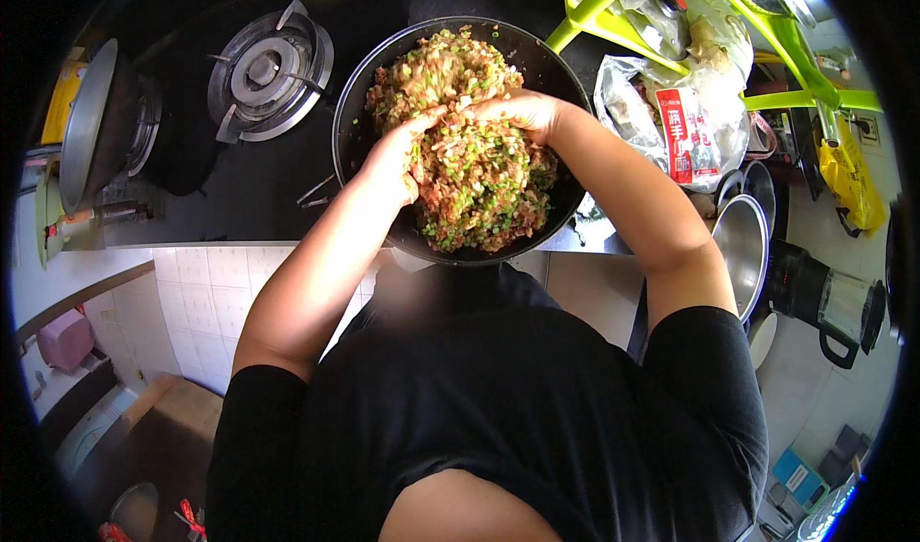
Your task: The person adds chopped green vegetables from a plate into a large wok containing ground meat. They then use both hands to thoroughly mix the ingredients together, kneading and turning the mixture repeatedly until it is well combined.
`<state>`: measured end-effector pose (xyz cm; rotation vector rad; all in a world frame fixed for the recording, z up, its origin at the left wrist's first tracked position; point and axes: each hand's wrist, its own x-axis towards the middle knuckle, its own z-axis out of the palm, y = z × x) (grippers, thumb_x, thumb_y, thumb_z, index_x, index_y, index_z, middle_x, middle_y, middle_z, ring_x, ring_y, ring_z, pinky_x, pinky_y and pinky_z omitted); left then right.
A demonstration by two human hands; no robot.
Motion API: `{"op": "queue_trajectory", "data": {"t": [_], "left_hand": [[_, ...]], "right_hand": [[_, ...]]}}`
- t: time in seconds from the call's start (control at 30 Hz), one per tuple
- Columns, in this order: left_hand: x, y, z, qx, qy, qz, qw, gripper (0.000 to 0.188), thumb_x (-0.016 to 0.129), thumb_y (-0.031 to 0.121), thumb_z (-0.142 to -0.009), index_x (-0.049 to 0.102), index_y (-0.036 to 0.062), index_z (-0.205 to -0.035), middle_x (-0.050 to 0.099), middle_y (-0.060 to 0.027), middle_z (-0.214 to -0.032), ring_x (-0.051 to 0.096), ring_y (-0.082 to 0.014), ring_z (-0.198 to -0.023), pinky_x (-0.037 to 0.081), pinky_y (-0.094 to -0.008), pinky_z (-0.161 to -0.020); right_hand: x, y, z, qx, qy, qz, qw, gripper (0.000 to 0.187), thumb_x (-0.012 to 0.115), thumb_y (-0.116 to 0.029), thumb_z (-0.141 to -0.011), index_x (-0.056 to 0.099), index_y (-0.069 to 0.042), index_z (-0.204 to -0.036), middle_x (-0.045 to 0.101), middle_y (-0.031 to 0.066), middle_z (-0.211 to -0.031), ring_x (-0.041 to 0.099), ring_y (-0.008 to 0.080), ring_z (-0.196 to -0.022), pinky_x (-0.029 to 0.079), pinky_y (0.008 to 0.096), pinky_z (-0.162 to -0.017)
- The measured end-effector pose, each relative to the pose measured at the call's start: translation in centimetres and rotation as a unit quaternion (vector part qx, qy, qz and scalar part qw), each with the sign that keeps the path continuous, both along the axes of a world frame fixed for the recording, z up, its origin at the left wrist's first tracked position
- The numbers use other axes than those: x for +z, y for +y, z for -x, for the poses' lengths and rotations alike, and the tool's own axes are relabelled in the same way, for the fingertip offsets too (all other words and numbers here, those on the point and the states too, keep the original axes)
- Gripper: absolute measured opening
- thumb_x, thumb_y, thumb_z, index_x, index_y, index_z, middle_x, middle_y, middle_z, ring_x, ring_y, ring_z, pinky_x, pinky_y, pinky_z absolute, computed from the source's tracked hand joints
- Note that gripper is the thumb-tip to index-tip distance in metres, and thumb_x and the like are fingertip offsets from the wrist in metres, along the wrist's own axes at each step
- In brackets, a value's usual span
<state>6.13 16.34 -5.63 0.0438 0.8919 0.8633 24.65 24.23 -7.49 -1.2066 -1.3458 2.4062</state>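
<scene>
A black round pan [548, 68] holds a large heap of minced meat mixture [484, 192], pinkish brown and flecked with chopped green pieces. Both of my hands are sunk into this heap. My left hand [395, 157] grips it from the left side, its fingertips buried in the mince. From the right, my right hand [525, 113] curls over the middle of the heap, fingers bent down into it. The mixture behind the hands looks slightly smeared by motion.
A gas burner [264, 74] lies left of the pan, with a metal wok or lid [88, 125] farther left. Plastic bags [628, 111] and a green rack [613, 5] crowd the right. Metal bowls [743, 240] and a blender [848, 302] stand beyond my right arm.
</scene>
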Motion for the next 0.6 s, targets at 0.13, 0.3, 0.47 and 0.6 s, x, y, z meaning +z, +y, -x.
{"op": "queue_trajectory", "data": {"t": [0.13,0.3,0.47,0.6], "left_hand": [[2.6,-0.5,-0.1,-0.036,0.115,-0.039,0.992,0.029,0.051,0.014,-0.082,0.054,0.0019,-0.108,0.058,-0.0109,-0.104,0.058,-0.0209,-0.092,0.049,-0.0338,-0.078],[4.6,-0.3,0.0,-0.009,0.096,-0.188,0.977,0.038,0.052,0.0,-0.074,0.049,-0.0006,-0.112,0.058,-0.0102,-0.103,0.057,-0.0186,-0.091,0.047,-0.0304,-0.08],[6.0,-0.3,0.2,-0.049,0.199,-0.2,0.958,0.036,0.051,0.001,-0.076,0.049,0.0002,-0.113,0.058,-0.0094,-0.105,0.056,-0.0164,-0.094,0.045,-0.028,-0.081],[5.7,-1.8,0.7,-0.093,0.213,-0.173,0.957,0.033,0.049,0.006,-0.08,0.05,0.0014,-0.113,0.057,-0.0085,-0.107,0.054,-0.0163,-0.098,0.044,-0.0287,-0.084]], "right_hand": [[4.2,-0.5,0.2,0.007,0.068,-0.036,0.997,0.051,0.068,-0.015,-0.067,0.049,0.0,-0.113,0.058,0.0105,-0.105,0.056,0.0188,-0.095,0.044,0.0322,-0.084],[6.2,-1.3,0.4,-0.089,0.121,-0.14,0.979,0.062,0.069,-0.016,-0.066,0.042,0.001,-0.119,0.053,0.0128,-0.113,0.052,0.0224,-0.103,0.04,0.0344,-0.091],[7.6,-3.0,0.7,-0.161,-0.076,-0.24,0.954,0.033,0.059,-0.027,-0.076,0.061,0.002,-0.092,0.062,0.0076,-0.081,0.055,0.0135,-0.073,0.044,0.0264,-0.069],[6.9,-3.8,-0.2,-0.172,-0.204,-0.259,0.928,0.036,0.061,-0.028,-0.075,0.059,0.002,-0.095,0.062,0.0084,-0.081,0.055,0.014,-0.072,0.043,0.0277,-0.069]]}}
